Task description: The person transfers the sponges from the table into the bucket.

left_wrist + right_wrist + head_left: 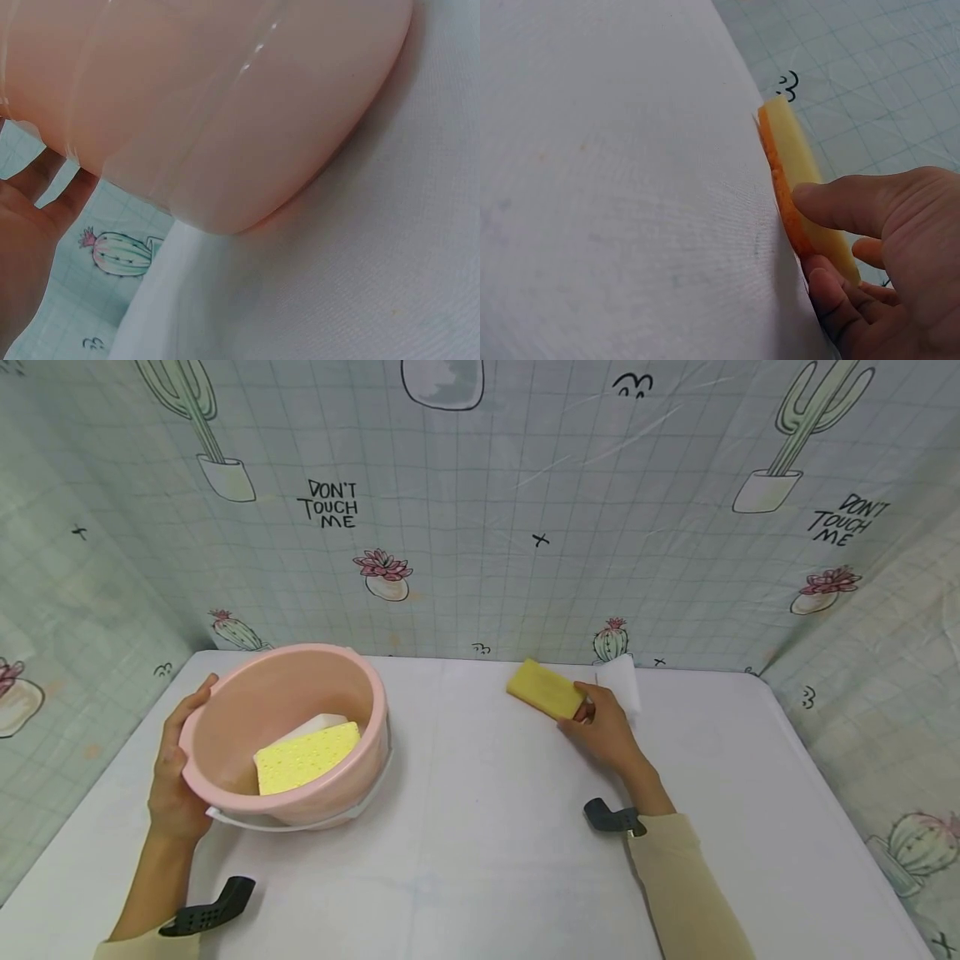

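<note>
In the head view, a pink bucket (356,789) with a white handle stands on the left of the table, its mouth tipped toward me. My left hand (176,777) grips it at the left side, near the rim. Inside lie a yellow sponge (307,758) and a whitish item (318,723) partly hidden behind it. Near the table's far edge, my right hand (603,727) pinches another yellow sponge (542,688) by its right end. In the right wrist view this sponge (795,142) shows an orange layer along one side, with the thumb on top.
A folded white piece, cloth or paper, (621,683) lies just behind my right hand at the far edge. The white-covered table (480,860) ends at a patterned curtain (480,527) behind and on both sides.
</note>
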The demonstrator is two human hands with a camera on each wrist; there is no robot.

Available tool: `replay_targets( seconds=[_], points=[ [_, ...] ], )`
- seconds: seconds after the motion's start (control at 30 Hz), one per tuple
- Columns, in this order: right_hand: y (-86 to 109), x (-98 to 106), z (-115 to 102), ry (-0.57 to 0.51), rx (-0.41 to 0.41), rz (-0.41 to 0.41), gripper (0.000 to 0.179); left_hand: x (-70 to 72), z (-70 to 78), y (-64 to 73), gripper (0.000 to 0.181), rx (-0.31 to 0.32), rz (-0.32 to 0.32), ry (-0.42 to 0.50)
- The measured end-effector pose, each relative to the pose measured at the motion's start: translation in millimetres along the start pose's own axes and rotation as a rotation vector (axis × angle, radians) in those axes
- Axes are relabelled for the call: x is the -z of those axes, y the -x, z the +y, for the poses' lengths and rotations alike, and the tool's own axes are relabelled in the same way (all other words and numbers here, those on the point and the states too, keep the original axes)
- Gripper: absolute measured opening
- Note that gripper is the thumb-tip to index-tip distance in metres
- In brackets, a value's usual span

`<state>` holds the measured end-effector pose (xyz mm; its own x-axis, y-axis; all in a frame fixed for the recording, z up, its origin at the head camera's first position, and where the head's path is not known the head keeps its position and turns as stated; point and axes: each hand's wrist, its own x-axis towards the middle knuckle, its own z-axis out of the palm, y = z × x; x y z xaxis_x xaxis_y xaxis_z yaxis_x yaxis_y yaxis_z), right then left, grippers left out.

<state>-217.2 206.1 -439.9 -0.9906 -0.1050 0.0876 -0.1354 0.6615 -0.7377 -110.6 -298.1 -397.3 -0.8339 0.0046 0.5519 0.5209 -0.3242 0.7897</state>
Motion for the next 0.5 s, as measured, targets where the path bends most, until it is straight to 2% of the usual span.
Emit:
replay_targets(
  seconds=[0.5],
  points=[
    [1.0,5.9,-4.7,-0.004,-0.012,-0.002,0.067,-1.7,0.4,-1.4,0.056,-0.003,-0.013,0.03]
  ],
)
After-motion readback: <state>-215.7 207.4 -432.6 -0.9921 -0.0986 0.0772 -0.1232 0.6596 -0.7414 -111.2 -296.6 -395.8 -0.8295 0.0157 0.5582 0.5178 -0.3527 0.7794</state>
